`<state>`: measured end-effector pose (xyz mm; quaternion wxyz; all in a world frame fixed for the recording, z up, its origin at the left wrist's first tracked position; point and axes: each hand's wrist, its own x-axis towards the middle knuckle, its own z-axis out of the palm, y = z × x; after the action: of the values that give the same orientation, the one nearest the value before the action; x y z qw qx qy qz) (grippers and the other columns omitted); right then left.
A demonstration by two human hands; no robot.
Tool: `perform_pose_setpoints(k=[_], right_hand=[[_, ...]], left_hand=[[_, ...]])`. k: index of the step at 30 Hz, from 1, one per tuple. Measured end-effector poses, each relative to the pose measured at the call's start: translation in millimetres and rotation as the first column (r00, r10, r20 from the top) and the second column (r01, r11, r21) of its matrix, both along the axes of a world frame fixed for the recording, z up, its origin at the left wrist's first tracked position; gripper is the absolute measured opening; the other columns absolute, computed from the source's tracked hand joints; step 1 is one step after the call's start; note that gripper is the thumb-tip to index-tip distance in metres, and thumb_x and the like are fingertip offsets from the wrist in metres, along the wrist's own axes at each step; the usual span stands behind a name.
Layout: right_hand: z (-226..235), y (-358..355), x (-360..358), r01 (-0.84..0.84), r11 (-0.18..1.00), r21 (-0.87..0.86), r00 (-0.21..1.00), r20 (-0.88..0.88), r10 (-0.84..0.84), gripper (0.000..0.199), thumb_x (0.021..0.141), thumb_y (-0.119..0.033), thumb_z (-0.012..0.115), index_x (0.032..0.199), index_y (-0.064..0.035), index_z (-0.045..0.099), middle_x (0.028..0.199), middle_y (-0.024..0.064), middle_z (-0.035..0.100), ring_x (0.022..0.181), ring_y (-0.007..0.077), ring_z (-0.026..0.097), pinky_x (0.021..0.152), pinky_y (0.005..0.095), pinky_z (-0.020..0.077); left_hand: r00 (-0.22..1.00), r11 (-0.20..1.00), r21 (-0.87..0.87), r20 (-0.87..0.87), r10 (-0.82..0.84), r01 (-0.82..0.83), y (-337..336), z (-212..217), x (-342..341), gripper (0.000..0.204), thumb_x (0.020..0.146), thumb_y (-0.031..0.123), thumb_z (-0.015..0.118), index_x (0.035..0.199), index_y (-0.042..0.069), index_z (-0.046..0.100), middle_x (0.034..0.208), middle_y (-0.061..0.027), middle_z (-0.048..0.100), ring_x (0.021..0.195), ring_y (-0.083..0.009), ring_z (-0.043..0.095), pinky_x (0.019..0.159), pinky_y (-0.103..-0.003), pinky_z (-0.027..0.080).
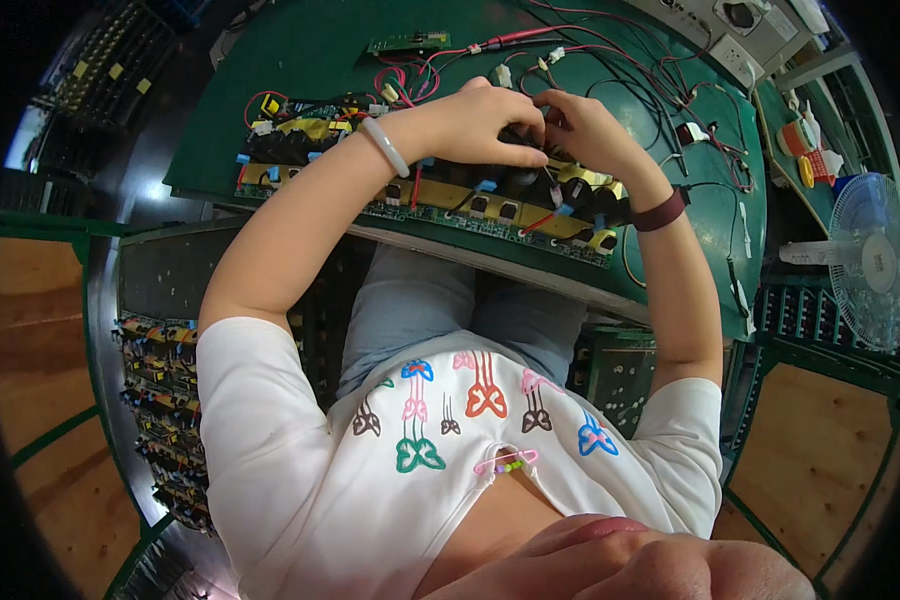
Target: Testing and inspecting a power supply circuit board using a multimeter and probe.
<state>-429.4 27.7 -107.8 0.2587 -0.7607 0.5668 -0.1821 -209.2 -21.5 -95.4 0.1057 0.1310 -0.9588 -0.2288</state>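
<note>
A long circuit board (450, 218) lies along the near edge of the green bench, crowded with black cylindrical parts, yellow-wrapped parts, a brass-coloured strip and short red, blue and black leads. Over its right half, my left hand (485, 125) reaches in with curled fingers and the thumb stretched toward the other hand. Close beside it, my right hand (592, 135) has its fingertips drawn together. Both sets of fingertips meet among the parts, and what they grip is hidden behind the fingers. A small white connector (556, 196) on a lead sits just below them.
Red and black cables with a red test probe (520, 37) spread across the bench's far side, near a small green circuit board (410, 42). A grey instrument box (735, 30) stands at the far right. To the right is a white fan (875, 262); racked boards (165, 400) stand at left.
</note>
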Motion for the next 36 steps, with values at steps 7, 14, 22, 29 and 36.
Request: perform_pose_setpoints(k=[7,14,22,29,36], right_hand=[[11,10,-23,0.084,0.978,0.193,0.689,0.698,-0.197,0.024,0.101,-0.017,0.061,0.116,0.0009,0.063,0.098,0.0010,0.064,0.087,0.0080,0.058,0.080,0.0246,0.0469],[-7,24,-15,0.175,0.983,-0.051,0.709,0.700,-0.090,0.018,0.095,-0.015,0.072,0.101,0.0022,0.069,0.087,-0.0013,0.067,0.082,0.0059,0.061,0.076,0.0225,0.0491],[-10,26,-32,0.256,0.962,-0.100,0.716,0.688,-0.119,0.022,0.096,-0.019,0.071,0.106,0.0000,0.068,0.084,-0.0011,0.065,0.078,0.0054,0.059,0.071,0.0235,0.0484],[-9,28,-41,0.154,0.988,0.018,0.328,0.942,-0.068,0.024,0.100,-0.023,0.065,0.111,-0.0021,0.067,0.093,0.0011,0.067,0.079,0.0068,0.058,0.079,0.0228,0.0482],[-21,20,-46,0.323,0.943,-0.079,0.398,0.915,-0.060,0.024,0.101,-0.024,0.064,0.106,-0.0007,0.068,0.098,0.0039,0.069,0.081,0.0081,0.062,0.079,0.0243,0.0516]], left_hand=[[0.899,0.898,0.437,-0.370,0.235,-0.055,-26,-14,-1,0.031,0.107,0.030,0.051,0.098,0.004,0.063,0.095,-0.0019,0.063,0.089,-0.0121,0.058,0.085,-0.030,0.047],[0.757,0.701,0.713,-0.459,0.464,0.002,-22,-7,-37,0.025,0.098,0.027,0.068,0.106,0.003,0.063,0.094,-0.0021,0.072,0.077,-0.0063,0.059,0.075,-0.023,0.049],[0.789,0.680,0.733,-0.422,0.447,0.006,-11,3,-56,0.026,0.091,0.015,0.076,0.110,-0.002,0.069,0.093,-0.0066,0.075,0.087,-0.0086,0.067,0.082,-0.023,0.052],[0.914,0.811,0.581,-0.293,0.281,-0.063,-5,19,-59,0.021,0.086,0.010,0.079,0.102,-0.002,0.075,0.089,-0.0074,0.076,0.082,-0.0112,0.070,0.079,-0.025,0.055],[0.925,0.862,0.482,-0.234,0.299,-0.156,-9,13,-64,0.021,0.085,0.010,0.079,0.101,-0.002,0.075,0.084,-0.0074,0.075,0.080,-0.0110,0.069,0.076,-0.026,0.055]])
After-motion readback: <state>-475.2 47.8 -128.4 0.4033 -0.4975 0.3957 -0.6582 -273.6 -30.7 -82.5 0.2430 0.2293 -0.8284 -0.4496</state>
